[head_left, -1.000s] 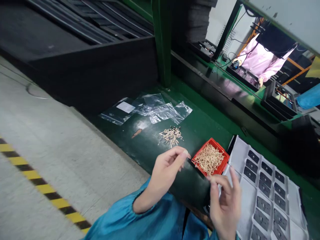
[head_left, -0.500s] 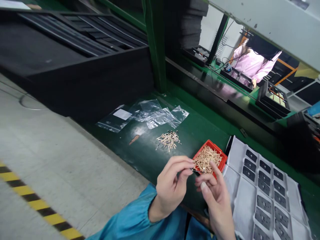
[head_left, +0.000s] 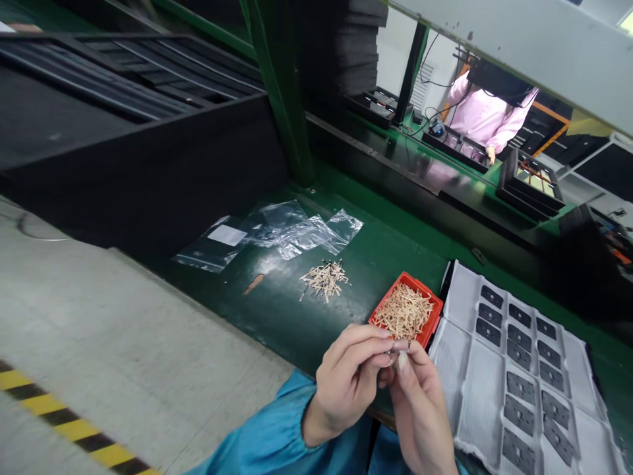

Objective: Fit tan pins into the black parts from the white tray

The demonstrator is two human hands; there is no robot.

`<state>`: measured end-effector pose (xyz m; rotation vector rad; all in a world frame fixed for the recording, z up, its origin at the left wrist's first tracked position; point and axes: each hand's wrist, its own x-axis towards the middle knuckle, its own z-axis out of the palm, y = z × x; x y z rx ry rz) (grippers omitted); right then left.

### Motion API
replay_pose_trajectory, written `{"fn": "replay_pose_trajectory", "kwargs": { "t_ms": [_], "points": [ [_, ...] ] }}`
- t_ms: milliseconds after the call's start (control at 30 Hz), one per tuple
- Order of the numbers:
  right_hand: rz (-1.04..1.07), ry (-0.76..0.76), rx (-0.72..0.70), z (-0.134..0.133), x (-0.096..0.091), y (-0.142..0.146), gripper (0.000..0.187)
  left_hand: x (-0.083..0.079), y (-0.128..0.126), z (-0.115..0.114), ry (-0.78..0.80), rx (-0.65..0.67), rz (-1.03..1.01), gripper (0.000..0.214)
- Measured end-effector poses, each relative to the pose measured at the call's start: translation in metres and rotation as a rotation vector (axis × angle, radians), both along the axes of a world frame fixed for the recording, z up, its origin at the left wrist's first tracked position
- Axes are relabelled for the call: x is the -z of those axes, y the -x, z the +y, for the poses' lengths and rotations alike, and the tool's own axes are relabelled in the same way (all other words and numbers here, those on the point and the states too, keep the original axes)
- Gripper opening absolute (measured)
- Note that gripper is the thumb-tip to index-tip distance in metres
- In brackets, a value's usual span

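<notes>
Fingertips together, my left hand (head_left: 346,386) and my right hand (head_left: 420,402) meet just in front of a red bin (head_left: 438,315). My left thumb and fingers pinch a small thin dark part (head_left: 394,350), mostly covered by the fingers. The right thumb and forefinger are closed at its other end; whether they hold a second small piece I cannot tell. The bin is filled with small beige strips (head_left: 403,311). Left of it, a loose pile of beige strips with dark ends (head_left: 326,280) lies on the green table (head_left: 297,316).
To the right, a white compartmented tray (head_left: 477,396) carries several flat black plates (head_left: 519,382). Clear plastic bags (head_left: 297,227) lie farther back. A large black box (head_left: 148,158) and a green post (head_left: 279,92) stand left. Across the line sits a person in pink (head_left: 477,109).
My right hand's fingers have closed in and now meet the left fingertips at the small part. The camera view has shifted slightly.
</notes>
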<state>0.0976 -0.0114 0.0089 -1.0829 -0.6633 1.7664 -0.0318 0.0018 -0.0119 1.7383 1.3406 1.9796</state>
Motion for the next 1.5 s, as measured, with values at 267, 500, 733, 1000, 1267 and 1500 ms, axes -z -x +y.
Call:
{"fn": "replay_pose_trajectory", "kwargs": {
  "t_ms": [267, 500, 733, 1000, 1267, 1500],
  "points": [
    [-0.135, -0.069, 0.096, 0.001, -0.001, 0.000, 0.029, 0.006, -0.010, -0.002, 0.041, 0.054, -0.008, 0.022],
    [-0.679, -0.306, 0.426, 0.039, 0.011, -0.117, 0.033, 0.017, -0.007, 0.000, 0.095, 0.140, -0.165, 0.034],
    [-1.239, -0.384, 0.278, 0.095, 0.059, -0.246, 0.078, 0.017, -0.005, 0.000, 0.130, 0.174, -0.151, 0.026],
    [-1.410, -0.467, 0.100, 0.108, 0.082, -0.266, 0.076, 0.016, -0.007, 0.003, 0.133, 0.148, -0.145, 0.021],
    [-1.173, -0.434, 0.259, 0.102, 0.049, -0.247, 0.086, 0.008, -0.024, -0.002, 0.185, 0.198, -0.275, 0.023],
    [-0.727, -0.384, 0.297, 0.029, 0.016, -0.109, 0.082, -0.007, -0.075, 0.007, 0.643, 0.493, -0.698, 0.027]
  ]
}}
